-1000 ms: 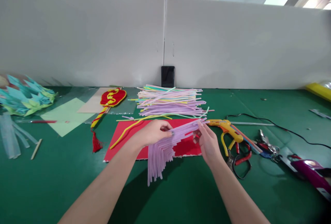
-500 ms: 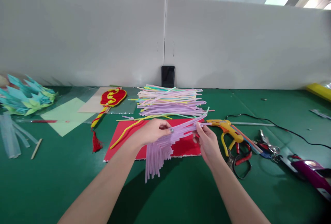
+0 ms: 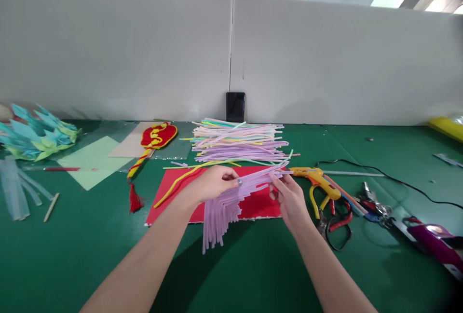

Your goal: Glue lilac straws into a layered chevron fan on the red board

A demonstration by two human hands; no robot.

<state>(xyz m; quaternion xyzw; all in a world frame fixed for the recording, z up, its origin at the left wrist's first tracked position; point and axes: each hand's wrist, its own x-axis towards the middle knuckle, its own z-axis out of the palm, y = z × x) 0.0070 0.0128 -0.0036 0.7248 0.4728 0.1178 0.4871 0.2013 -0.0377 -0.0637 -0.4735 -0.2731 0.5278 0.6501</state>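
My left hand (image 3: 213, 183) is closed around the middle of a bundle of lilac pipe cleaners (image 3: 221, 215), whose lower ends fan down toward me. My right hand (image 3: 289, 198) pinches the upper ends of the same bundle with fingertips. Both hands hover over a red sheet (image 3: 170, 190) lying on the green table (image 3: 90, 250). A curved yellow pipe cleaner (image 3: 180, 181) lies on the sheet's left part. Behind the sheet is a pile of pastel pipe cleaners (image 3: 238, 142).
A yellow glue gun (image 3: 316, 178), pliers with red handles (image 3: 334, 219), a black cable (image 3: 390, 175) and a purple tool (image 3: 434, 240) lie to the right. At left are a red-and-yellow tasselled ornament (image 3: 154, 142), green paper (image 3: 90, 161), teal paper leaves (image 3: 36, 132). A phone (image 3: 235, 106) leans on the white partition.
The bundle's lower ends have swung slightly left and down. My right hand's fingers have shifted a little along the upper ends. Both hands stay over the red sheet.
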